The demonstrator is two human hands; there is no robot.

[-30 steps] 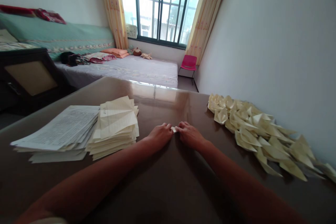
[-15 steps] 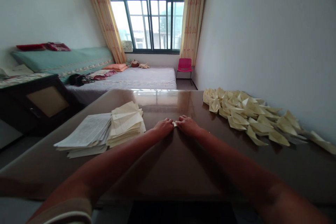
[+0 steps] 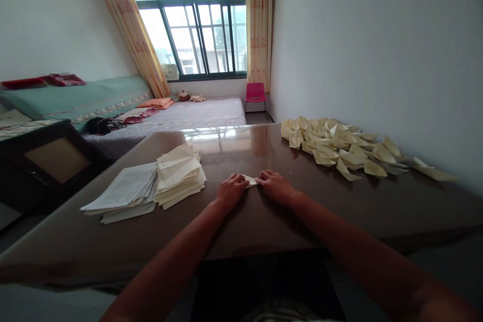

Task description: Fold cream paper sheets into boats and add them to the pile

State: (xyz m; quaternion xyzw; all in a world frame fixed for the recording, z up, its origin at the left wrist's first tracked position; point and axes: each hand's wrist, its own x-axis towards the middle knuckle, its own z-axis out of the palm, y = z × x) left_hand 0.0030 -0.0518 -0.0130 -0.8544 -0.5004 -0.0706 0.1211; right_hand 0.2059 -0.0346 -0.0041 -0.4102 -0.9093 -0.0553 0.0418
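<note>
A small folded piece of cream paper (image 3: pixel 250 181) lies on the glossy brown table (image 3: pixel 241 231), partly hidden under my fingers. My left hand (image 3: pixel 231 188) is closed on its left end, fingers curled. On the paper's right end my right hand (image 3: pixel 277 186) is closed too, with the fingertips pressed down. Left of my left hand sits a stack of cream paper sheets (image 3: pixel 179 173). Beyond my right hand spreads a heap of folded cream paper shapes (image 3: pixel 335 143), pointed like little boats.
Printed white sheets (image 3: pixel 123 188) lie left of the cream stack. A dark cabinet (image 3: pixel 49 161) stands left of the table. Past the far edge are a bed (image 3: pixel 211 110) and a pink chair (image 3: pixel 255 93). The wall (image 3: pixel 370 50) runs along the right.
The head view has turned slightly right, so the room shifts left. My hands have moved a little apart, and more of the folded paper shows between them.
</note>
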